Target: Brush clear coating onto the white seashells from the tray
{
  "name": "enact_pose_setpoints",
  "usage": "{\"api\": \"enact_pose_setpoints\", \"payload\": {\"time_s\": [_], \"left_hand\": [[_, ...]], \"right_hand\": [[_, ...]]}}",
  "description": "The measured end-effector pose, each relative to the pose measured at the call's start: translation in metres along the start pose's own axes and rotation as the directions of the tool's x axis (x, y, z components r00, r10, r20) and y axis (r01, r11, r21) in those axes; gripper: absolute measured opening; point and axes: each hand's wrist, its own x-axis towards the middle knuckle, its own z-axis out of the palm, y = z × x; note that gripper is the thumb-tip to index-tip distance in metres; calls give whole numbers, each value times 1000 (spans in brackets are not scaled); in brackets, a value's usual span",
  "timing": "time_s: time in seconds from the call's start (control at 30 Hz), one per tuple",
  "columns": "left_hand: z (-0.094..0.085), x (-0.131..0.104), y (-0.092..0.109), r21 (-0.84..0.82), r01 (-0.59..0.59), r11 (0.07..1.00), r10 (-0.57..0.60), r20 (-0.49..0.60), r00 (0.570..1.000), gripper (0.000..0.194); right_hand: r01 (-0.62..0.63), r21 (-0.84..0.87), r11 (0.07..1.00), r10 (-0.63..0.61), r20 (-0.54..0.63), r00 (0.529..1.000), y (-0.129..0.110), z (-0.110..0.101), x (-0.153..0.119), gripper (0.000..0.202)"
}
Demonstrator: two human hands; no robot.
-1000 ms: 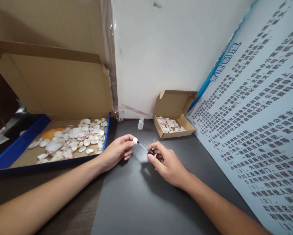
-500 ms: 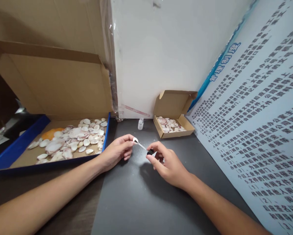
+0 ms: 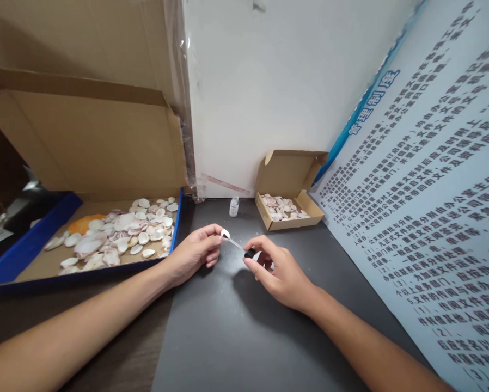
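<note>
Between the fingertips of my left hand (image 3: pixel 199 248) is a small white seashell (image 3: pixel 225 233), pinched at its edge. My right hand (image 3: pixel 275 269) grips the black cap of a brush applicator (image 3: pixel 249 253). Its thin pale stem points left, and the dark tip touches or lies just over the shell. Beyond both hands stands a small clear bottle (image 3: pixel 233 207) with a white label, upright and without a cap on it.
At left, an open blue-edged carton (image 3: pixel 36 267) holds many shells and an orange piece. A smaller open cardboard box (image 3: pixel 297 222) of shells sits at the back right. A white panel (image 3: pixel 228 109) rises behind, and a printed board (image 3: pixel 424 179) leans along the right.
Both hands stay almost in place, with the brush still at the shell. The whole view has shifted very slightly.
</note>
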Motion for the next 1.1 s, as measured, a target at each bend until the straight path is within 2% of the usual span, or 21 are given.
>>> {"api": "enact_pose_setpoints", "payload": {"time_s": [0.13,0.33,0.57,0.83,1.0,1.1], "left_hand": [[0,-1,0,6,-9,1000,9,1,1000,21],[0,0,-1,-7,-31,999,31,-30,999,20],[2,2,-3,-46,-68,997,64,-81,995,22],[3,3,-3,-25,-49,998,47,-59,997,23],[2,3,-4,-36,-56,998,55,-39,998,20],[0,3,-5,-36,-48,998,47,-32,998,20]], "right_hand": [[-12,3,1000,12,23,1000,4,2,0,13],[18,26,999,-16,-105,994,13,16,11,10],[210,60,976,-192,-221,956,21,24,40,5],[99,5,995,-95,-244,965,23,22,33,7],[155,18,988,-148,-199,969,19,21,29,7],[111,-5,994,-110,-191,975,20,23,30,6]]}}
